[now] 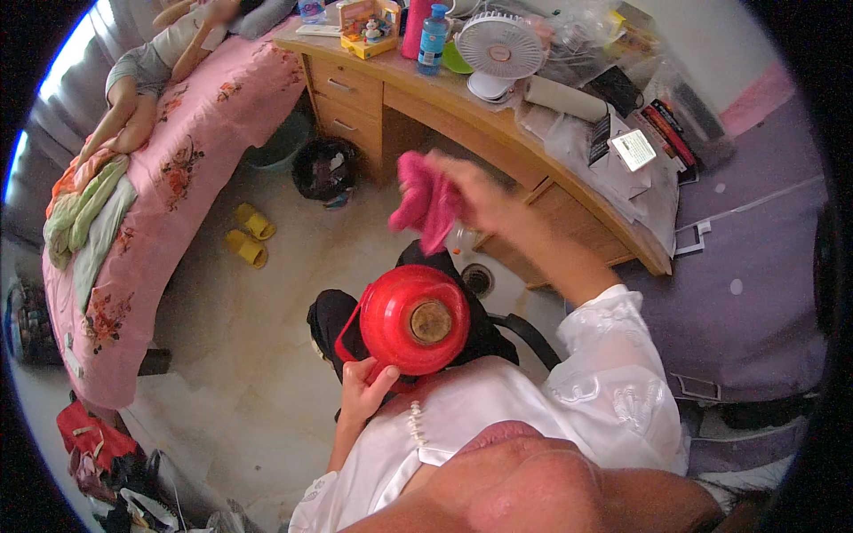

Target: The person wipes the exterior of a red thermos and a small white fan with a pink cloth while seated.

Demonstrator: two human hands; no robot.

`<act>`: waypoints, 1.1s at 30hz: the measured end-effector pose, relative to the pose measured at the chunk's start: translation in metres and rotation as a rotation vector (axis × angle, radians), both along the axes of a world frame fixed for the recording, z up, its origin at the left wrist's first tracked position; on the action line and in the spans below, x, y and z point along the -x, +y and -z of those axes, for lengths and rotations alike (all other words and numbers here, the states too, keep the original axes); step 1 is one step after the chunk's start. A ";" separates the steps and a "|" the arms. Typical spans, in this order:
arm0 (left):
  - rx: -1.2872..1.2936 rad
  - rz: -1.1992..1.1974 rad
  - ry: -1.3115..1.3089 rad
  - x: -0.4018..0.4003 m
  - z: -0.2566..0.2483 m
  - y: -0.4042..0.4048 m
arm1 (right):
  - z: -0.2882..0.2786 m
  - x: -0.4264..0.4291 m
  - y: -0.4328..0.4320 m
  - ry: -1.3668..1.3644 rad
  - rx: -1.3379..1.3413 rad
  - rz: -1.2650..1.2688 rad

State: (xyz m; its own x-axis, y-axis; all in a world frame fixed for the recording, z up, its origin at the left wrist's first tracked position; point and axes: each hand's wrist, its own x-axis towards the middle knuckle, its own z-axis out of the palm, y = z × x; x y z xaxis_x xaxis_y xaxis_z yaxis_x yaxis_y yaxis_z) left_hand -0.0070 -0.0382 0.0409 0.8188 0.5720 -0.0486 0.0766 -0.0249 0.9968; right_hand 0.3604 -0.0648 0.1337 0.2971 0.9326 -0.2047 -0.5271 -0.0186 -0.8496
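A red thermos flask point(386, 320) with a cork stopper point(431, 322) in its mouth rests at my lap, seen from above. My left hand point(365, 390) grips its red handle at the near side, thumb lying along it. Up in front of me, apart from the flask, my right hand point(470, 193) is blurred and holds a crumpled pink cloth point(425, 200). The cloth hangs down toward the flask's far side. My black trousers point(333, 320) show beneath the flask.
A wooden desk point(460, 113) ahead carries a white fan point(500, 50), a blue bottle point(433, 40) and clutter. A bin point(325, 170) and yellow slippers point(248, 234) are on the floor. A person point(150, 73) lies on the pink bed point(193, 173) at left.
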 end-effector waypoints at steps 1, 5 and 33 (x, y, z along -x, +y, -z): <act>0.021 -0.029 -0.006 0.000 -0.002 -0.003 | 0.005 0.025 0.004 -0.084 -0.044 -0.054; -0.042 -0.045 -0.052 0.005 0.006 -0.007 | 0.014 0.090 0.015 -0.709 -0.152 -0.479; 0.032 -0.048 -0.026 0.006 0.013 0.004 | 0.057 0.057 0.020 -0.341 0.120 -0.596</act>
